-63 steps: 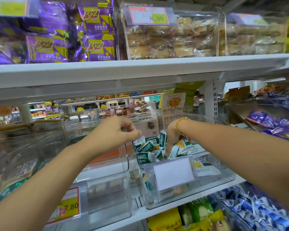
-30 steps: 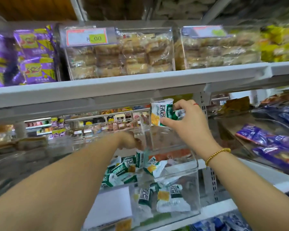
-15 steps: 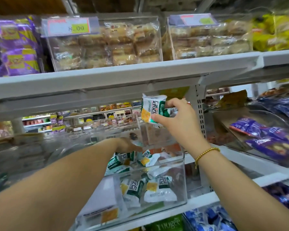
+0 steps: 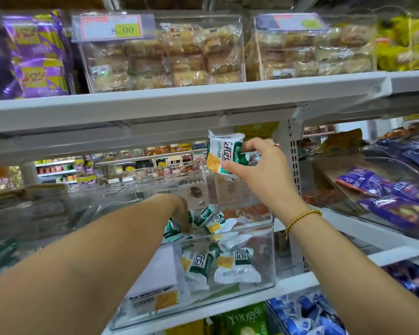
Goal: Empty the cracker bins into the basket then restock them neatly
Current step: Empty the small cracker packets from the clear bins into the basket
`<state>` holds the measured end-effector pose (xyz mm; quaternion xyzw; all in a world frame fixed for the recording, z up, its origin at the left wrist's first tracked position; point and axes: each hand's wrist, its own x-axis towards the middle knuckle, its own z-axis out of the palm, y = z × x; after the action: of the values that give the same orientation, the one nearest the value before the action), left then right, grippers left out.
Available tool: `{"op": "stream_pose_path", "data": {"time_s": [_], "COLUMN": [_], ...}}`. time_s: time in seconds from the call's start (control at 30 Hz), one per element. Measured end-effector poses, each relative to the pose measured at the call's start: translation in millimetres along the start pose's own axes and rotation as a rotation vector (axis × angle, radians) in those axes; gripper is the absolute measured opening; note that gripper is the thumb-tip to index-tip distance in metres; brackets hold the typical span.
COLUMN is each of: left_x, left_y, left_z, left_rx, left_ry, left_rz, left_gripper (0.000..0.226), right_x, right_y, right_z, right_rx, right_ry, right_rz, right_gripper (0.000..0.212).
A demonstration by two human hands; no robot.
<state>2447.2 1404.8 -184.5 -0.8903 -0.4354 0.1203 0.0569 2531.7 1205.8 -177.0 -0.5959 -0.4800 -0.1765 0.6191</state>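
Observation:
A clear plastic cracker bin (image 4: 264,279) sits on the middle shelf and holds several white-and-green cracker packets (image 4: 235,264). My right hand (image 4: 261,170) is raised above the bin, just under the upper shelf, and grips a small bunch of cracker packets (image 4: 224,154). My left hand (image 4: 182,211) reaches down into the bin from the left, its fingers among the packets there and mostly hidden by the wrist. Whether it grips one I cannot tell. No basket is in view.
The upper shelf edge (image 4: 179,102) runs close above my right hand. Above it stand clear bins of tan biscuits (image 4: 165,59) and purple bags (image 4: 34,56). An empty clear bin (image 4: 34,218) stands left, purple packets (image 4: 385,199) right, blue packets (image 4: 307,313) below.
My right hand came up out of the bin holding packets and has held them steady over it. My left hand left the bin's rim and went down inside among the packets.

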Motion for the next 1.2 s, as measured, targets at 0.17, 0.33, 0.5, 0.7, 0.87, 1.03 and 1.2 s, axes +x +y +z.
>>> {"op": "stream_pose_path", "data": {"time_s": [0.17, 0.33, 0.5, 0.7, 0.87, 1.03, 1.2], "left_x": [-8, 0, 6, 11, 10, 5, 2], "left_y": [0, -4, 8, 22, 29, 29, 25], "left_z": [-1, -9, -11, -5, -2, -2, -1], "left_rx": [0.002, -0.422, -0.956, -0.714, -0.811, -0.856, -0.826], "left_ry": [0.070, 0.224, 0.252, 0.157, -0.055, -0.099, -0.234], "left_rz": [-0.031, -0.051, 0.103, 0.187, 0.216, 0.198, 0.126], "left_gripper": [0.044, 0.027, 0.049, 0.073, 0.085, 0.068, 0.080], "right_x": [0, 1, 1, 2, 2, 2, 2], "right_y": [-1, 2, 3, 4, 7, 6, 7], "right_z": [-1, 2, 2, 2, 4, 2, 2], "right_rx": [-0.011, -0.018, 0.003, 0.043, 0.056, 0.044, 0.043], "right_ry": [-0.006, -0.003, 0.011, 0.041, 0.060, 0.049, 0.046], "right_rz": [-0.012, -0.004, 0.014, 0.045, 0.040, 0.030, 0.024], "right_gripper": [0.029, 0.033, 0.032, 0.031, 0.032, 0.030, 0.033]}}
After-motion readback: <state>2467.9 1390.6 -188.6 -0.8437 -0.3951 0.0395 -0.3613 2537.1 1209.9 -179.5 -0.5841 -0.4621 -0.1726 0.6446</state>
